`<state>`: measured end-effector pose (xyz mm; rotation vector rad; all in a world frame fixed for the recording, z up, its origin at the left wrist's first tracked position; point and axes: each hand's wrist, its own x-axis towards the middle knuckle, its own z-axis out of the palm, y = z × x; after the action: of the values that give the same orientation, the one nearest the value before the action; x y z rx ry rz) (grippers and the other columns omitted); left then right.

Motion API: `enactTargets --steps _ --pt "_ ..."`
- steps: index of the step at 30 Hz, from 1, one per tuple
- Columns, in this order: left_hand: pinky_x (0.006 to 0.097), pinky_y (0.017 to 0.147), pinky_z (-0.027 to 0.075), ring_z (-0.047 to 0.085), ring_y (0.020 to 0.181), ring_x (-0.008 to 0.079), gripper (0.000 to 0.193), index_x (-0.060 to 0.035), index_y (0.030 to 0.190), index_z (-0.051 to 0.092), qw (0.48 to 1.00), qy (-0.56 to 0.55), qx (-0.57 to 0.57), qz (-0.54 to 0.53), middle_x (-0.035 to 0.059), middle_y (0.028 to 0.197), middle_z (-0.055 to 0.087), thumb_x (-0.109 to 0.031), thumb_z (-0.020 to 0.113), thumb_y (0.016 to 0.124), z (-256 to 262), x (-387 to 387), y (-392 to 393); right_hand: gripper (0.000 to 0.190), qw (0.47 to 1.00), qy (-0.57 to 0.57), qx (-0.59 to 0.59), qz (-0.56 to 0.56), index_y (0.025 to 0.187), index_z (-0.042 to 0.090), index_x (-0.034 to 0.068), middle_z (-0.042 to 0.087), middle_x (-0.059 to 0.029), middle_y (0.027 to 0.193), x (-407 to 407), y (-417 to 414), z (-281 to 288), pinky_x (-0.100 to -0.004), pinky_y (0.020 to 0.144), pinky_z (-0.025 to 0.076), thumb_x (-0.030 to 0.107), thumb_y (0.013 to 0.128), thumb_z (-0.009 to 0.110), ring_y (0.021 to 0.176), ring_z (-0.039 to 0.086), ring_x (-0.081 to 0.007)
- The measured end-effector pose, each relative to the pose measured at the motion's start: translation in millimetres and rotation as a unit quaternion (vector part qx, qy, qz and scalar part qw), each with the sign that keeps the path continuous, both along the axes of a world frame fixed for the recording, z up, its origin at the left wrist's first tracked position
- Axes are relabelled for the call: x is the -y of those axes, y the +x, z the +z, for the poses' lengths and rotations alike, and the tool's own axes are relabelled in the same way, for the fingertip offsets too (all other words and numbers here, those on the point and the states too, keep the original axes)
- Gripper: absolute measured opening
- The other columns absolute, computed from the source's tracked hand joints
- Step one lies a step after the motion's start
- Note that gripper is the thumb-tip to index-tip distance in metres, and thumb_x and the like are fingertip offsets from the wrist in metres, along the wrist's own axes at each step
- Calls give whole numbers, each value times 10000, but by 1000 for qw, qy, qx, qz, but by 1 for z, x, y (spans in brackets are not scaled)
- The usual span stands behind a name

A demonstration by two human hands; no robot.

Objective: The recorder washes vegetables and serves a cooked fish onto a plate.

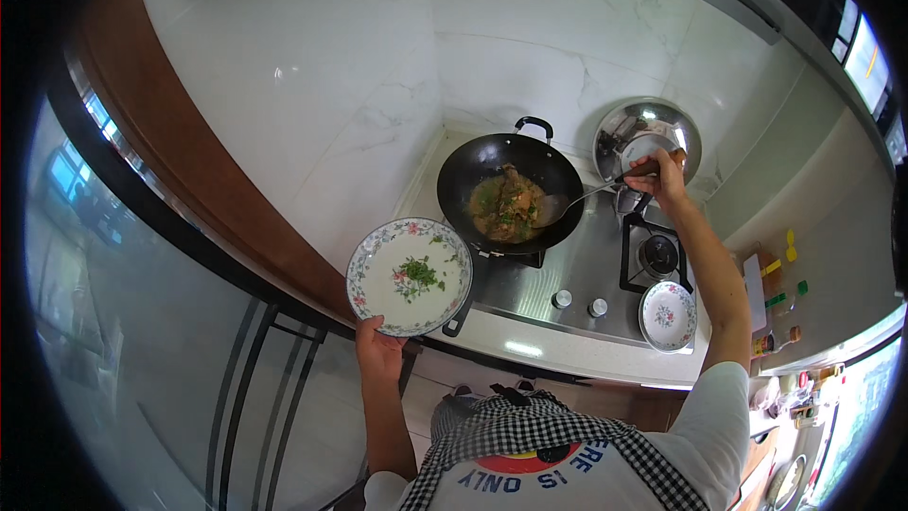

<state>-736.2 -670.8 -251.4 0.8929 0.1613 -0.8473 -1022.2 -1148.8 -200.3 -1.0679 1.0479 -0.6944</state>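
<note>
My left hand (pixel 380 351) grips the rim of a floral-patterned plate (pixel 372 284), thumb on top. Chopped green herbs (pixel 418 275) lie in a small heap at the plate's middle. My right hand (pixel 660 177) holds the wooden handle of a metal spatula (pixel 594 191). The spatula's blade dips into a black wok (pixel 461 188) on the left burner, at the right side of the food. Inside the wok is a brown stew (pixel 512 206) with pieces in broth and green bits on top. The plate is held just left of and in front of the wok.
A shiny wok lid (pixel 617 121) leans on the marble-look wall behind my right hand. A smaller floral dish (pixel 665 316) stands by the right burner (pixel 658 257) of the steel gas hob (pixel 525 298). Bottles (pixel 777 344) are at the far right; a glossy refrigerator (pixel 156 341) is on the left.
</note>
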Motion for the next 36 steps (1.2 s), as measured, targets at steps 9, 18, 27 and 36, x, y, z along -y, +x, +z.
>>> enactTargets --steps 9,18,27,36 --pt "445 884 526 586 1115 275 471 -27 1285 459 1000 2 -14 13 120 1248 564 -114 531 828 9 10 -4 309 998 13 53 -34 872 521 -89 635 -248 870 -5 13 -22 -404 617 611 214 844 470 694 680 -376" --pt "443 885 522 593 1103 271 468 -29 1267 470 999 22 -4 31 122 1231 573 -128 556 818 14 15 -8 312 999 9 37 12 880 501 -91 631 -241 874 -10 47 -2 -374 596 615 220 860 483 654 679 -356" --pt "440 893 512 592 1100 273 480 -31 1273 472 999 26 7 30 123 1218 583 -139 563 814 16 7 -8 302 994 -97 -10 46 846 564 -77 647 -202 797 -14 68 75 -337 528 594 214 876 492 603 678 -302" --pt "443 900 511 592 1103 277 477 -16 1276 479 1000 10 12 20 127 1233 583 -147 553 824 15 -9 -9 294 992 -48 102 55 817 546 -117 627 -257 721 -43 129 30 -347 558 609 172 846 496 614 680 -327"
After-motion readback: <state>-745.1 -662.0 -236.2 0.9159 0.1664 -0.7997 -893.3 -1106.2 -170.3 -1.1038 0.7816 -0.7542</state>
